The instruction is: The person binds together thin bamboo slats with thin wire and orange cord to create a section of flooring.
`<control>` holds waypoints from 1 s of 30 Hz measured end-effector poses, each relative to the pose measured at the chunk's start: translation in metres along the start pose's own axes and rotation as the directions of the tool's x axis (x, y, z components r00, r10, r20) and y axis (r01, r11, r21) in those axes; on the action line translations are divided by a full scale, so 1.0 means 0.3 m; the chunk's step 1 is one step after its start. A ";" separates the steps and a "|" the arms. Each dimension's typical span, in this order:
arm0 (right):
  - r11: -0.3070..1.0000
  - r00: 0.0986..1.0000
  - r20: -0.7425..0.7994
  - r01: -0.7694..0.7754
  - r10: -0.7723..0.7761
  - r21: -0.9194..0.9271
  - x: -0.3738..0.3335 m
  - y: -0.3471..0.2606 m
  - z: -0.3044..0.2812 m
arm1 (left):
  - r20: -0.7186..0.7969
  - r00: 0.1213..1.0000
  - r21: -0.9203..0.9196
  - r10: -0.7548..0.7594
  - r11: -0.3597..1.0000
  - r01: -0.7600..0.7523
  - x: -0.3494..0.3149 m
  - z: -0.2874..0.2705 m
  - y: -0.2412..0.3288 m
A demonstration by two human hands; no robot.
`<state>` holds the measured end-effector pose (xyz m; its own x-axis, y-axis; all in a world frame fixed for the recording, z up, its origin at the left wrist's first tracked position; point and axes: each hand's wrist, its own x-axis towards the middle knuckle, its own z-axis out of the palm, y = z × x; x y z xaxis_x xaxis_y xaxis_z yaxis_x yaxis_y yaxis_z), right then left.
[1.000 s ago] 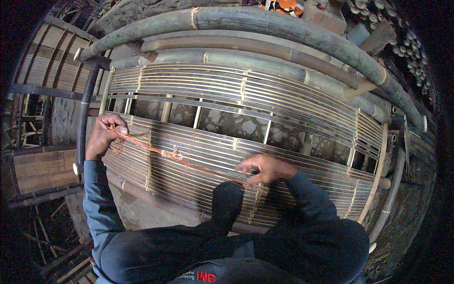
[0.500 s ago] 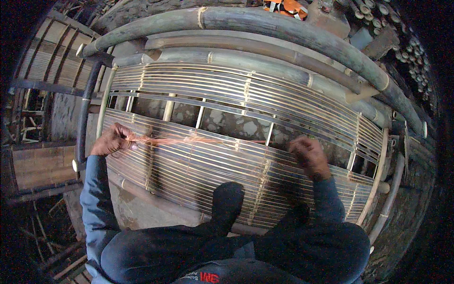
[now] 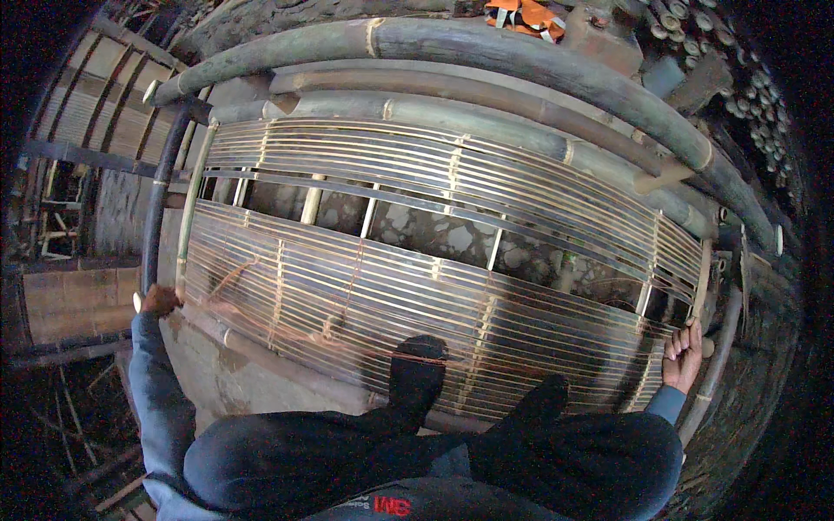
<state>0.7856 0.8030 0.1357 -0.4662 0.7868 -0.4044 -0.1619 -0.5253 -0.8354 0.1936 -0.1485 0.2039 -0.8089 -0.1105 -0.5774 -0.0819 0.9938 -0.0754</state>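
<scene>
A wide panel of thin bamboo slats (image 3: 452, 260), tied across upright ribs, lies in front of me. My left hand (image 3: 160, 300) is at the panel's lower left corner with its fingers closed on the frame edge. My right hand (image 3: 685, 352) grips the lower right end of the panel next to a bamboo post. A thin orange cord (image 3: 261, 308) lies loose across the left slats, and neither hand holds it. My legs in dark trousers and two dark socked feet (image 3: 417, 369) rest against the panel's lower edge.
Thick bamboo poles (image 3: 486, 43) arch over the panel's far side. An orange cloth (image 3: 521, 13) lies at the top. Cut bamboo ends (image 3: 756, 113) are stacked at the right. More slat panels (image 3: 78, 113) and a wooden board (image 3: 69, 300) stand at the left.
Both hands let go of the orange cord stretched between them and moved outward to the panel's left and right lower ends. The cord now lies slack on the slats.
</scene>
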 end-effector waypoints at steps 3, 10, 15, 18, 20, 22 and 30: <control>0.971 0.996 -0.064 0.042 -0.059 -0.234 -0.034 -0.034 0.030 | -0.065 0.977 0.249 -0.202 0.945 0.212 -0.049 0.133 -0.140; 0.149 0.690 0.708 0.692 0.148 -0.706 -0.179 0.097 0.461 | -0.398 0.661 -0.231 0.636 0.628 -0.743 -0.387 0.206 1.201; 0.443 0.547 0.830 0.722 0.106 -0.532 -0.214 0.050 0.833 | -0.071 -0.005 -0.798 0.997 -0.060 -0.599 -0.940 0.360 1.908; 0.449 0.609 0.727 0.772 -0.317 -0.450 -0.200 -0.161 0.758 | 0.352 -0.104 -0.856 0.930 0.275 -0.438 -0.898 0.411 1.889; 0.632 0.835 0.357 0.551 -0.419 -0.545 -0.143 -0.291 0.541 | 0.458 0.084 -0.744 0.885 0.434 -0.508 -0.786 0.394 1.776; 0.808 0.892 0.105 0.445 -0.441 -0.386 -0.115 -0.389 0.346 | 0.410 0.407 -0.670 0.816 0.572 -0.473 -0.646 0.359 1.561; 0.473 0.882 0.431 0.468 -0.191 -0.747 -0.127 -0.220 0.149 | 0.006 0.817 -0.582 0.577 0.666 -0.466 -0.493 0.151 1.166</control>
<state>0.7753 0.7931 0.2228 -0.7550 0.6547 -0.0362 0.3549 0.3615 -0.8622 0.3111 0.2147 0.2262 -0.7048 0.4826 -0.5200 -0.0167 0.7215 0.6922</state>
